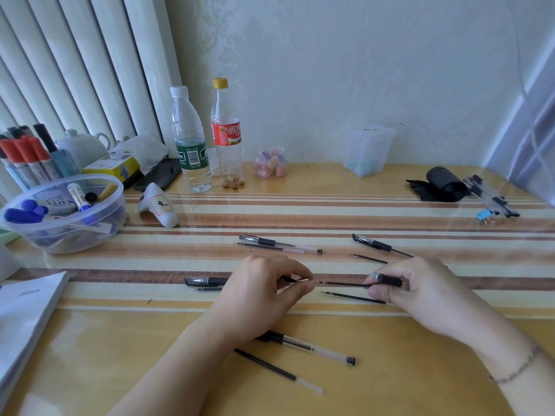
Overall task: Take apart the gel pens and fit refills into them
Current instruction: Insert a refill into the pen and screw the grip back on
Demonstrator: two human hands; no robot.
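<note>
My left hand (261,292) pinches the small black tip piece (295,279) of a gel pen. Facing it, my right hand (420,291) grips the clear pen barrel (387,280) by its black grip, and a thin refill (339,284) spans the gap between the two hands. Another loose refill (353,297) lies just below them. More black gel pens lie on the table: one above my left hand (279,244), one upper right (378,244), one capped (207,281) behind my left hand, and one (315,349) with a refill (279,370) near my left forearm.
A clear plastic bowl (64,211) of markers stands at the left, with two bottles (189,139) behind it. A small candy jar (270,162) and a plastic tub (369,150) are at the back. A black roll (444,183) and bundled pens (492,199) sit at the right. A booklet (24,313) lies at the left front.
</note>
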